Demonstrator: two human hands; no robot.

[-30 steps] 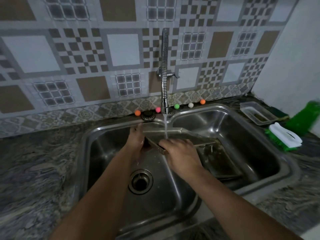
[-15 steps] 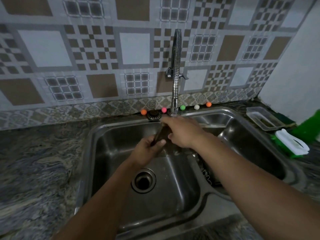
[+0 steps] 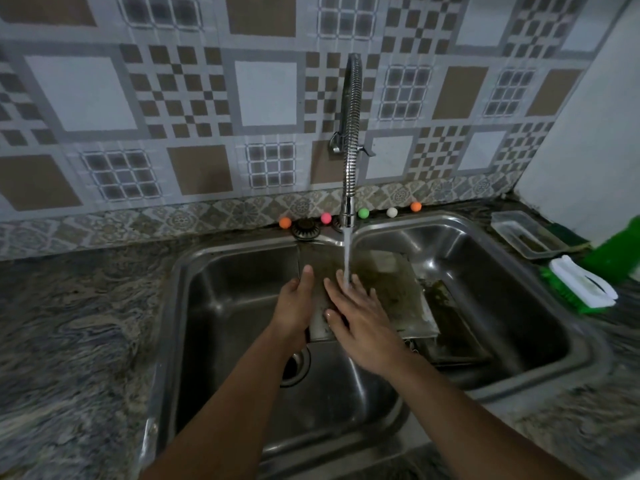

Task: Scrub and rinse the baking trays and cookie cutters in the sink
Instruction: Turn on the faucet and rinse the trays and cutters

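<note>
A dirty metal baking tray [image 3: 391,289] stands tilted over the divider of the double sink [image 3: 242,251], its stained face towards me. My left hand [image 3: 294,306] grips the tray's left edge, thumb up along it. On the tray's face my right hand [image 3: 360,317] lies flat with fingers spread. Water [image 3: 347,258] from the tap [image 3: 349,133] falls on the fingers and the tray. A second dark tray [image 3: 453,330] lies in the right basin, partly hidden behind the first. No cookie cutters show.
A white and green scrub brush [image 3: 581,287] lies on the counter to the right, beside a green bottle [image 3: 620,251] and a clear plastic container [image 3: 523,233]. Small coloured balls [image 3: 363,213] line the sink's back edge. The drain [image 3: 294,365] is below my left wrist.
My right hand came down from the tap's nozzle onto the tray. The tray, held edge-on before, now shows its broad face under the water.
</note>
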